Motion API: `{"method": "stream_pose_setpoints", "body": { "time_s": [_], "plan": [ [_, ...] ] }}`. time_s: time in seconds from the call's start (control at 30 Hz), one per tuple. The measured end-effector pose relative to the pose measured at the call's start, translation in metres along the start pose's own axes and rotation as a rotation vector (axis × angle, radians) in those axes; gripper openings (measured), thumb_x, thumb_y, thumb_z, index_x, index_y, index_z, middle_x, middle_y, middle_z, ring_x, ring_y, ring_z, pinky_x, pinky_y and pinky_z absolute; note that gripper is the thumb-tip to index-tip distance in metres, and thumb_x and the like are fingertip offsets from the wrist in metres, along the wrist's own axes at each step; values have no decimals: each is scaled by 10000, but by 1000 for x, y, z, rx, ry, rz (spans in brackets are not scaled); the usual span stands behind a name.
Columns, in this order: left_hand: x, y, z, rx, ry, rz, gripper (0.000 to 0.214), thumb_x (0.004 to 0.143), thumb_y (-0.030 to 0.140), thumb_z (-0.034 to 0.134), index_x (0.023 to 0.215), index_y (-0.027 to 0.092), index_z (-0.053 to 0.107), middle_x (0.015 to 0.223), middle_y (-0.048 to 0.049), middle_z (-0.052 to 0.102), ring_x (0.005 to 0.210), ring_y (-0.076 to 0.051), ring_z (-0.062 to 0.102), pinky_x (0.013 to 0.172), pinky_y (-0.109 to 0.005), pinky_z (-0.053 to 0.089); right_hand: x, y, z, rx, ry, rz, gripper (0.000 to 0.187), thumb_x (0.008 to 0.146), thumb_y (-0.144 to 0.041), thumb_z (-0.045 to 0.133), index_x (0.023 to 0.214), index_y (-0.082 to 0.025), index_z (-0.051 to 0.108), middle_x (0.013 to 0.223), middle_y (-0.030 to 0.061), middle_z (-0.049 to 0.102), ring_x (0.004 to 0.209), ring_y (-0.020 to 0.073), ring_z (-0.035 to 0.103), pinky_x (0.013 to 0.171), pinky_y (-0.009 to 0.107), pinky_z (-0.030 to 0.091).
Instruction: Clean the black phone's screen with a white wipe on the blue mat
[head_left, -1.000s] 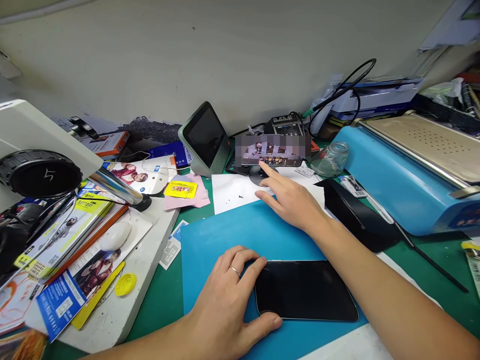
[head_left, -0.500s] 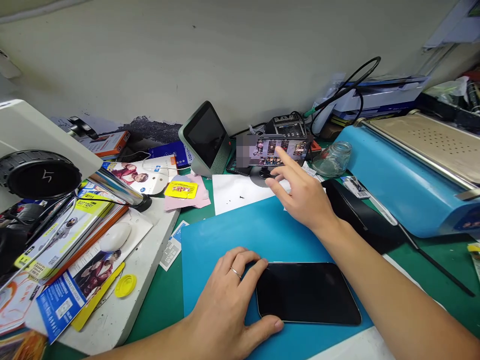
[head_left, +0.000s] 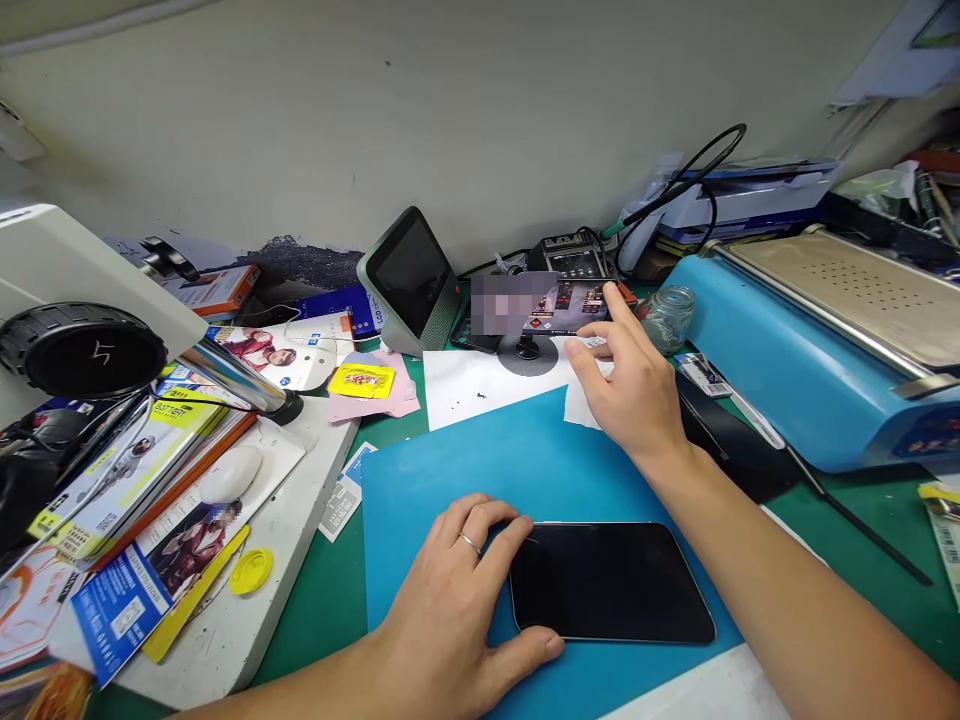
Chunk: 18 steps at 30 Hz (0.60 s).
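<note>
A dark-screened smartphone (head_left: 615,585) lies flat on the blue mat (head_left: 465,470). My left hand (head_left: 457,600) grips its left end, the index fingertip at the far corner and the thumb along the near edge; a ring is on one finger. My right hand (head_left: 634,385) reaches forward, fingers apart and holding nothing. Its index fingertip is at the right end of a second phone (head_left: 577,305), which is lit and propped sideways on a round-based stand (head_left: 528,356). Part of that screen is pixelated.
Behind stands a small smart display (head_left: 412,275). To the right are a glass jar (head_left: 669,315) and a blue machine with a perforated plate (head_left: 795,370). At left, a white board (head_left: 247,610) bears boxes, a computer mouse (head_left: 231,474) and a yellow lid (head_left: 251,571).
My right hand has moved right, from the middle of the propped phone's screen to its right end. The picture on that screen has changed. My left hand stays on the flat smartphone.
</note>
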<state>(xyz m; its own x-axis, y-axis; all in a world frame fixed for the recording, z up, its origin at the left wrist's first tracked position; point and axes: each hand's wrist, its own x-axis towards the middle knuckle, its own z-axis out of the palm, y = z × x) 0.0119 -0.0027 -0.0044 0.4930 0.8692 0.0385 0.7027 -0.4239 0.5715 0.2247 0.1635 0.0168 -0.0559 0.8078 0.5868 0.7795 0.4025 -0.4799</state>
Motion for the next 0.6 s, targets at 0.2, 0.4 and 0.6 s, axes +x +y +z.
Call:
{"method": "stream_pose_setpoints", "body": {
  "time_s": [0.2, 0.4, 0.6],
  "plan": [
    [-1, 0, 0, -1, -5, -11, 650, 934, 500, 677, 1474, 235, 431, 1436, -111, 532, 1346, -349, 460, 1100, -564, 488, 0, 1, 0, -3, -14, -5, 223, 983, -432, 526, 1010, -230, 616, 1610, 148, 405, 849, 258, 744, 712, 410, 546],
    [-2, -1, 1, -6, 26, 5, 661, 923, 502, 687, 1480, 248, 436, 1420, -123, 545, 1331, -351, 489, 1086, -563, 501, -1, 1, 0, 7, -16, -44, 241, 990, -442, 510, 1020, -232, 626, 1612, 137, 404, 838, 254, 741, 648, 390, 536],
    [-2, 0, 1, -2, 18, -1, 651, 931, 502, 677, 1473, 236, 434, 1430, -116, 538, 1339, -349, 471, 1103, -562, 486, 0, -2, 12, 5, -245, -248, 220, 1008, -387, 481, 1053, -227, 625, 1623, 102, 389, 875, 237, 738, 732, 394, 558]
  ]
}}
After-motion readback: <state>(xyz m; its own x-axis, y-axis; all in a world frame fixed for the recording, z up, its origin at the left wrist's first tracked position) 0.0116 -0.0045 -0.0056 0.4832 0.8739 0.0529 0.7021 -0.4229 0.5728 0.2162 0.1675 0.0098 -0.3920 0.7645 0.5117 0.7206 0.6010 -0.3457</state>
